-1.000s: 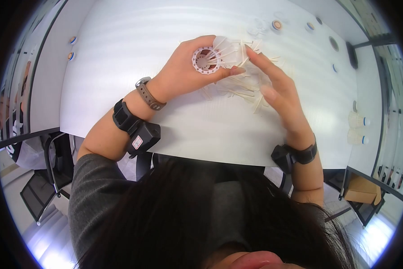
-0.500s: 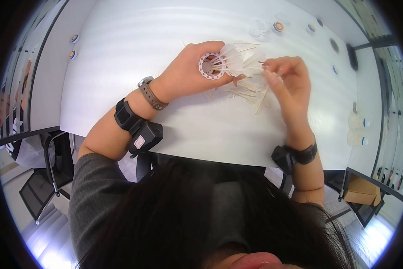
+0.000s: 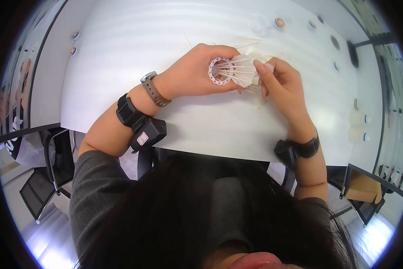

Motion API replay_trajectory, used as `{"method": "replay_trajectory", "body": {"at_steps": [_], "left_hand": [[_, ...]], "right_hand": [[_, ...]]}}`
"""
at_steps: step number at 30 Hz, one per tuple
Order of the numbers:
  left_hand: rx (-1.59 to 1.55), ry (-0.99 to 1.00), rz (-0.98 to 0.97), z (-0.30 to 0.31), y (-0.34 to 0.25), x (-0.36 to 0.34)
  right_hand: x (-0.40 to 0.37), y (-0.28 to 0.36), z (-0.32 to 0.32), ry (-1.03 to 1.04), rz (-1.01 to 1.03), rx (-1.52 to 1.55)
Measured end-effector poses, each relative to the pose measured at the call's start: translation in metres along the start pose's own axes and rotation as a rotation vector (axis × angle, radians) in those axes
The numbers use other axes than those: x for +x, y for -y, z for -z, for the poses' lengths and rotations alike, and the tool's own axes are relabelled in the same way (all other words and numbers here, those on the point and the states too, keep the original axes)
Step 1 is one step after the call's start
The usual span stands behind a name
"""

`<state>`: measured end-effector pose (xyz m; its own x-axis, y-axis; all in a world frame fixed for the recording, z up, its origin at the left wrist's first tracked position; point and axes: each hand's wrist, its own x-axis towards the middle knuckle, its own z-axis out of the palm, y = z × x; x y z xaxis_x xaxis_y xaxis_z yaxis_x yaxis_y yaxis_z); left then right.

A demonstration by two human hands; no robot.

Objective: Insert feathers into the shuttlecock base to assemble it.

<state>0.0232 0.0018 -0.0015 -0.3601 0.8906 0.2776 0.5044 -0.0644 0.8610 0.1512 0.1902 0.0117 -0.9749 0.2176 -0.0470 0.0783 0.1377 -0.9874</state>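
My left hand (image 3: 194,74) is closed around a white ring with small holes along its rim (image 3: 211,77). Several white feathers (image 3: 244,67) run through the ring, their thin quills seen inside it and their broad vanes fanning out to the right. At the vane ends, my right hand (image 3: 284,85) pinches a feather between thumb and fingers. More loose feathers (image 3: 250,44) lie on the white table (image 3: 201,121) behind and under the hands, partly hidden by them.
Small round shuttlecock bases (image 3: 279,22) are at the back, with another pair (image 3: 73,51) at the left edge. Two whole shuttlecocks (image 3: 357,118) lie at the right. A dark round object (image 3: 335,42) is back right; a cardboard box (image 3: 361,188) stands below the table's right side.
The left hand has moved slightly right and down with the ring and feathers. My right hand has come in to the left, its fingers now on the feather ends.
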Motion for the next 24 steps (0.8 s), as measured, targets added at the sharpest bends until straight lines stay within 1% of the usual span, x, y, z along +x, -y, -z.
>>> {"method": "replay_trajectory", "body": {"at_steps": [3,6,7,9,11,14,18,19,22,24], "left_hand": [[-0.016,-0.01,0.045,0.0,0.002,0.0],[-0.001,-0.007,0.065,0.002,-0.002,0.001],[0.009,-0.008,0.039,0.002,-0.001,0.001],[0.026,-0.007,-0.014,0.001,0.004,0.002],[0.037,0.008,0.001,0.001,0.004,0.001],[0.06,0.018,0.027,0.003,0.0,0.002],[0.072,0.013,0.022,0.003,0.002,0.002],[0.074,0.005,0.021,0.003,0.002,0.002],[0.087,-0.014,0.005,0.002,0.003,0.002],[0.094,-0.017,0.004,0.002,0.003,0.002]], "right_hand": [[0.0,-0.001,0.001,-0.015,0.052,-0.005],[0.0,-0.001,0.005,-0.071,0.108,0.009],[0.0,0.0,0.009,-0.071,0.11,-0.05],[0.0,0.004,0.009,-0.109,0.117,-0.075],[0.002,0.004,0.009,-0.145,0.143,-0.104],[0.0,0.007,0.008,-0.203,0.107,-0.065],[-0.002,0.01,0.004,-0.17,0.048,0.001],[-0.001,0.006,0.005,-0.107,0.042,-0.042],[-0.003,0.005,0.004,-0.03,-0.002,-0.076],[-0.004,0.007,0.004,-0.043,0.011,-0.077]]}}
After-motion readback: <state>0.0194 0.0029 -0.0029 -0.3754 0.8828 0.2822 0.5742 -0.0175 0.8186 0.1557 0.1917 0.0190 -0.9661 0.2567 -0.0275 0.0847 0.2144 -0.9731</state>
